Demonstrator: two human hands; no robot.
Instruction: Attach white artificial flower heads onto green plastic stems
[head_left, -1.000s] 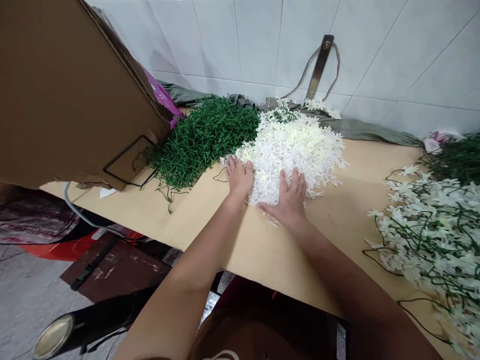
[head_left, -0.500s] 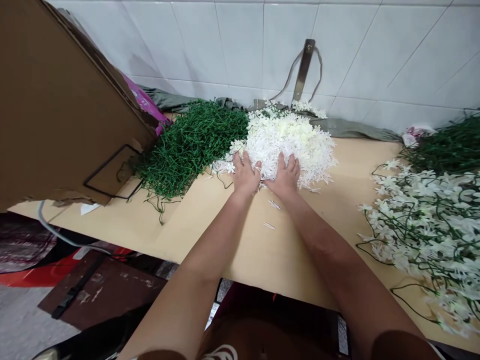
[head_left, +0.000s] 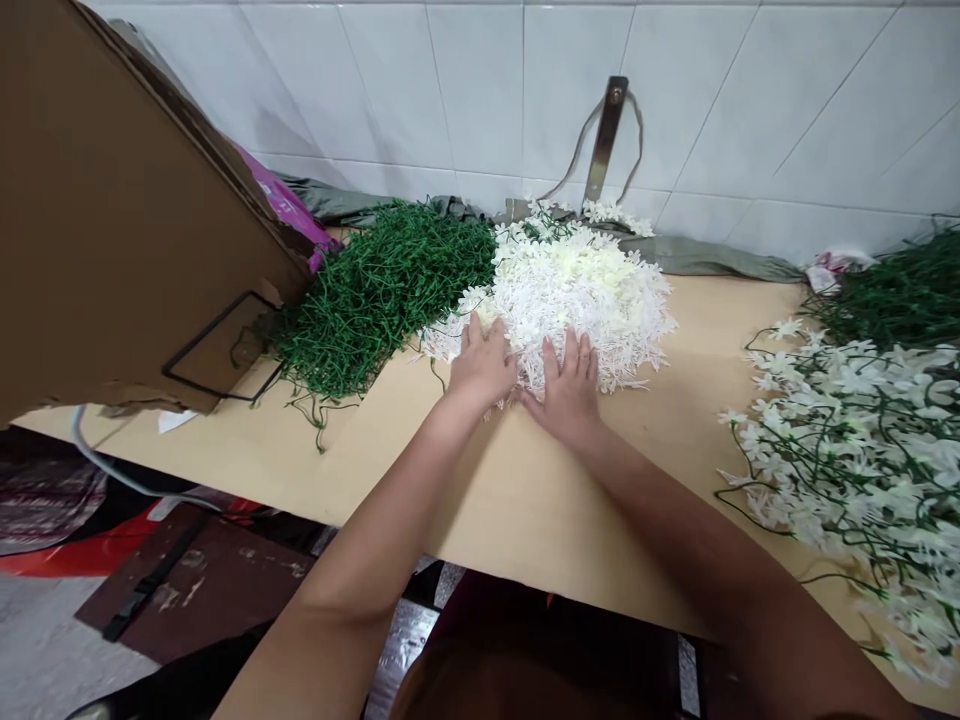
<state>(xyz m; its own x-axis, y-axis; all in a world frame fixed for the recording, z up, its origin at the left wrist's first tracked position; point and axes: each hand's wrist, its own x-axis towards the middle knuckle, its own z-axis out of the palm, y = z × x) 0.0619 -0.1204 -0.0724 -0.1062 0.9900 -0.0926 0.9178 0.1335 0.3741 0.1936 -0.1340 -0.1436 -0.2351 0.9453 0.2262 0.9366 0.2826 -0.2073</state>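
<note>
A heap of white artificial flowers point(head_left: 592, 285) lies on the tan table, with pale thin stamens along its near side. My left hand point(head_left: 484, 365) touches the heap's front left edge, fingers spread. Beside it, my right hand point(head_left: 568, 390) rests against the front of the same heap, its fingers apart and pointing away from me. Neither hand grips anything that I can see. Left of the flowers, nearly touching them, is a pile of green artificial stems point(head_left: 390, 290).
On the right lie white flowers joined to green stems point(head_left: 855, 450), with more green stems point(head_left: 900, 290) behind. A large cardboard box point(head_left: 127, 220) stands at the left. Against the tiled wall is a metal bracket point(head_left: 606, 140). The tabletop point(head_left: 525, 510) has its edge near me.
Both hands have drawn slightly toward me along the front of the heap. The few loose white bits in front of it no longer show on the table.
</note>
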